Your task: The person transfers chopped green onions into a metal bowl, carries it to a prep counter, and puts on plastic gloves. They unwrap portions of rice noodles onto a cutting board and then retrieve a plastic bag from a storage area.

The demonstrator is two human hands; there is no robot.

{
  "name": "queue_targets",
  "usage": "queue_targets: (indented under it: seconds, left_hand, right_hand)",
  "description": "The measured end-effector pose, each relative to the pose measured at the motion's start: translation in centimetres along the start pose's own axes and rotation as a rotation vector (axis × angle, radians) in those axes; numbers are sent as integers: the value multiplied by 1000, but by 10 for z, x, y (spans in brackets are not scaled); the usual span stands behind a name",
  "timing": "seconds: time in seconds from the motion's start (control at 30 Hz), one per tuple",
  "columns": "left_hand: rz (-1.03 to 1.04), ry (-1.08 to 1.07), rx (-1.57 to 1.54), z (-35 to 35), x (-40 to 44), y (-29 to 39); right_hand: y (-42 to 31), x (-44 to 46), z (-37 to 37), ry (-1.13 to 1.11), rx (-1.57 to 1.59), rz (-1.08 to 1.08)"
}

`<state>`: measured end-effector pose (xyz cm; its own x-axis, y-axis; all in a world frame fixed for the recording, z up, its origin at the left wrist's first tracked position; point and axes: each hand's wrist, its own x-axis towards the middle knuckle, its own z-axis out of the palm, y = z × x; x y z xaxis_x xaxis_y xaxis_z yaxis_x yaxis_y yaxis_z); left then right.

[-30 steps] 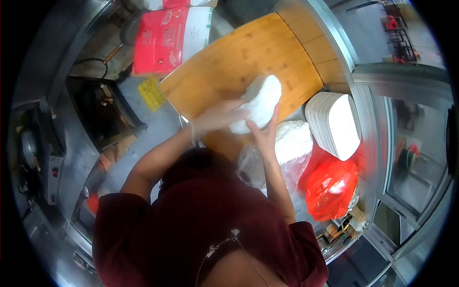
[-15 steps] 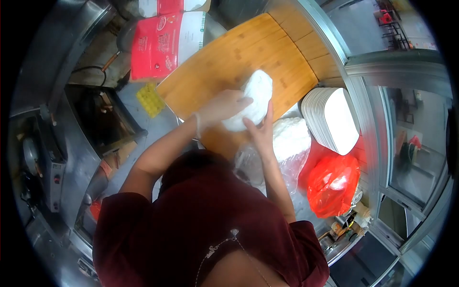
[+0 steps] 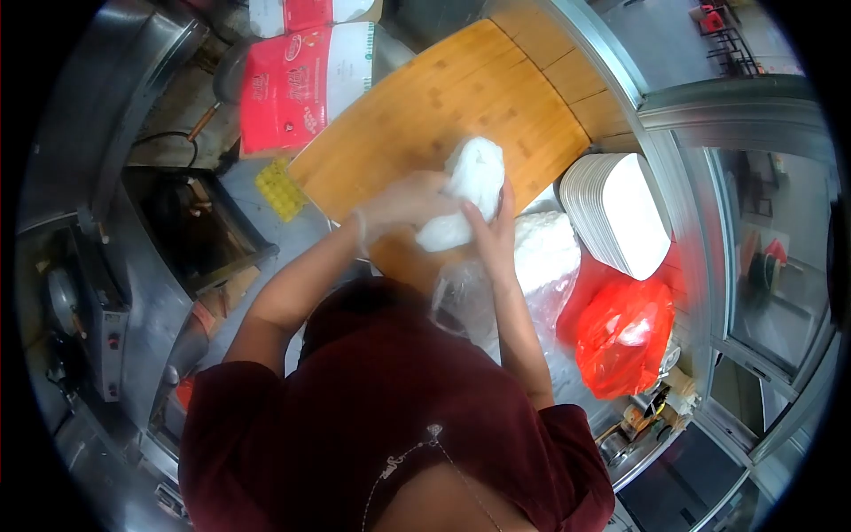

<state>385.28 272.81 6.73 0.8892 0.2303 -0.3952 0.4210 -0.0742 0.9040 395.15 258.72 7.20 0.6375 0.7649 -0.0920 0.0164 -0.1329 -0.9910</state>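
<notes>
Above the wooden board (image 3: 425, 115) I hold a long white lump (image 3: 479, 173), which looks like dough, between both hands. My right hand (image 3: 494, 226) is closed round its right side, with the thumb across the front. Against its left side presses my left hand (image 3: 409, 202), blurred by motion, its fingers partly lost against the white. The lump's lower end (image 3: 443, 232) shows beneath the left hand. Beside my right forearm, a clear plastic bag (image 3: 545, 297) lies round a bigger white mass (image 3: 547, 251) of similar look.
White trays (image 3: 625, 217) are stacked to the right, above a red plastic bag (image 3: 625, 341). Red and white cartons (image 3: 297, 84) stand at the upper left, near a yellow sponge-like block (image 3: 280, 190). Window frames (image 3: 674, 133) border the right side; a dark recessed box (image 3: 191, 222) sits left.
My left hand has moved a little and is more blurred over the lump. The lump's upper end sits slightly lower, and its shape has changed a bit. The whole view has shifted slightly.
</notes>
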Motion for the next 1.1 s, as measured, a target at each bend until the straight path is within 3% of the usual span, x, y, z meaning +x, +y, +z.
queue_targets:
  seconds: [0.13,0.43,0.6,0.8,0.9,1.03,1.1]
  left_hand:
    - [-44,91,35,3,-9,32]
    - [-30,21,108,10,-3,19]
    - [-45,27,-84,11,2,1]
    - [42,47,-344,-2,12,-29]
    - [72,45,-539,-8,9,-38]
    - [-29,49,-711,-23,1,-41]
    - [-29,33,-634,-25,-3,-37]
  right_hand:
    - [-1,2,-1,13,15,25]
    - [0,4,0,73,-137,58]
    - [19,2,-5,68,-232,-54]
    - [17,2,-13,112,-232,-14]
    - [4,0,-25,54,33,231]
    - [25,1,-35,79,209,258]
    - [27,0,-34,102,245,258]
